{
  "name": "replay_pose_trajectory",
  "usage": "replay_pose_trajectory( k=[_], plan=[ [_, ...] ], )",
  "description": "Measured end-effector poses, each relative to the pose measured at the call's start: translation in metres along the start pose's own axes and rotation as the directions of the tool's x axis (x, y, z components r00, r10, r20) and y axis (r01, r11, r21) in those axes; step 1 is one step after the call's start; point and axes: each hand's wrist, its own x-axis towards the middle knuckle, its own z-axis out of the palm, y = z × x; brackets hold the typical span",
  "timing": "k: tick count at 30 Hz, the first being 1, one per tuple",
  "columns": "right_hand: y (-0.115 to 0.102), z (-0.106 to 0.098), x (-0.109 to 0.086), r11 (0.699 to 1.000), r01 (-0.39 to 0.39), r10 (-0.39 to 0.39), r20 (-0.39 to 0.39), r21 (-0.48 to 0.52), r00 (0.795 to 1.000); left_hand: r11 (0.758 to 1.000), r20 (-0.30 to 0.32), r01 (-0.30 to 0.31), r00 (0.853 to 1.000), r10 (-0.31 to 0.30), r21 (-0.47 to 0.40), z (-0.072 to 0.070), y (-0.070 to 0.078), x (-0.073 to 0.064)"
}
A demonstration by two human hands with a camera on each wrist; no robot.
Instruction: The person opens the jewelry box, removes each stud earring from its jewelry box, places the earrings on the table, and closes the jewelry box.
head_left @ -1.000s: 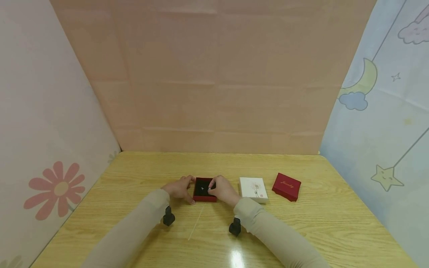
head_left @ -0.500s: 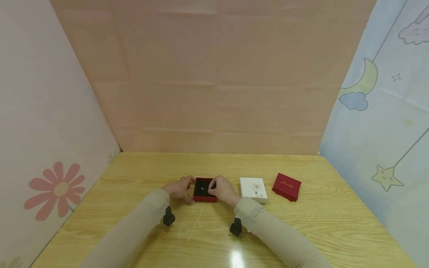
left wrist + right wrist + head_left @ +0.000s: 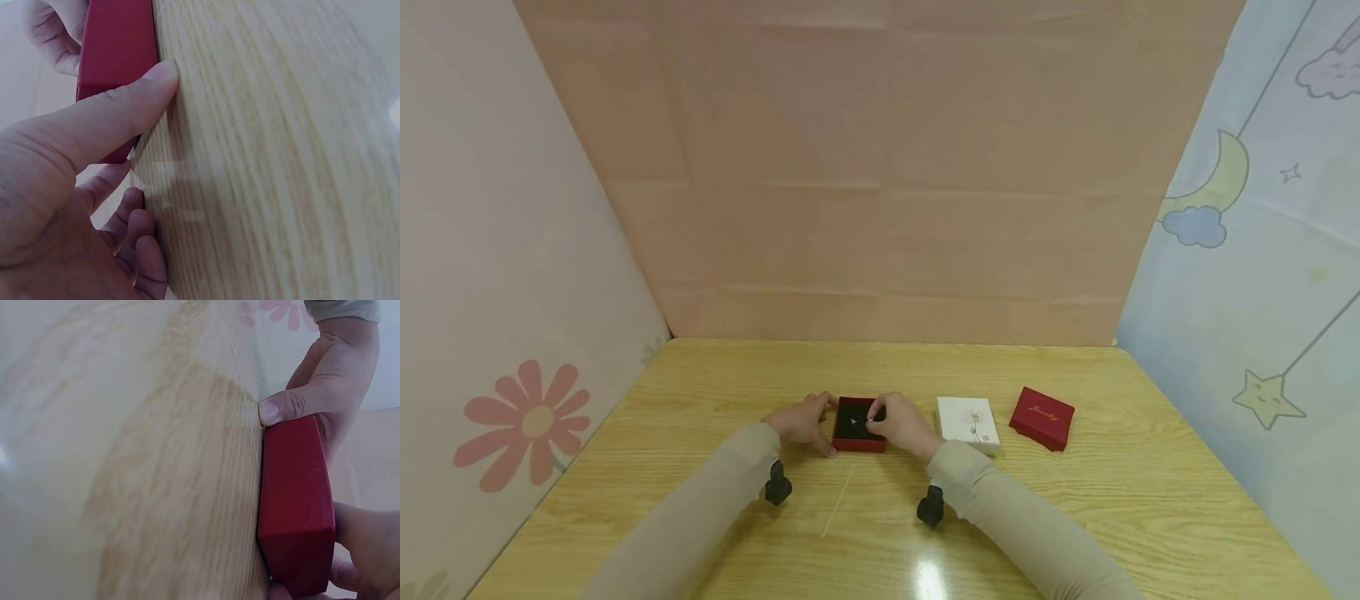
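An open red jewelry box (image 3: 859,446) with a black pad inside sits on the table. My left hand (image 3: 802,422) holds it by its left side, thumb at the near corner and index finger at the far one. In the left wrist view that thumb (image 3: 119,109) lies against the red front wall. One small silver star-shaped earring (image 3: 853,422) shows on the black pad. My right hand (image 3: 902,427) reaches over the box's right side, thumb and index finger pinching a tiny shiny earring (image 3: 870,420) at the pad; the fingertips hide most of it.
To the right lies a white box (image 3: 966,419) with a flower print. Beyond it is a red lid (image 3: 1042,418) with gold lettering. A thin pale strip (image 3: 838,500) runs along the wooden table (image 3: 737,367) in front of the box. Printed cloths hang around the table.
My right hand shifts very slightly to the right, and its wrist moves with it. The left hand and the red box stay in place.
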Motion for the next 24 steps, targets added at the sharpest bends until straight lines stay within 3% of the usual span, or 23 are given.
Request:
replay_pose_trajectory(
  k=[13,20,24],
  plan=[
    [-0.004,-0.006,0.000,1.000,0.001,-0.001,-0.009,0.005,1.000,0.999,-0.004,0.013,1.000,-0.013,0.044,-0.001,0.000,0.001],
    [-0.018,-0.024,-0.006,1.000,0.024,-0.023,-0.057,0.012,0.998,1.000,0.000,0.007,1.000,-0.007,0.029,0.000,-0.001,0.002],
    [-0.027,-0.039,-0.015,0.997,0.012,-0.008,-0.054,0.082,0.999,1.000,-0.004,-0.002,1.000,0.002,0.020,0.000,-0.001,0.001]
  ],
)
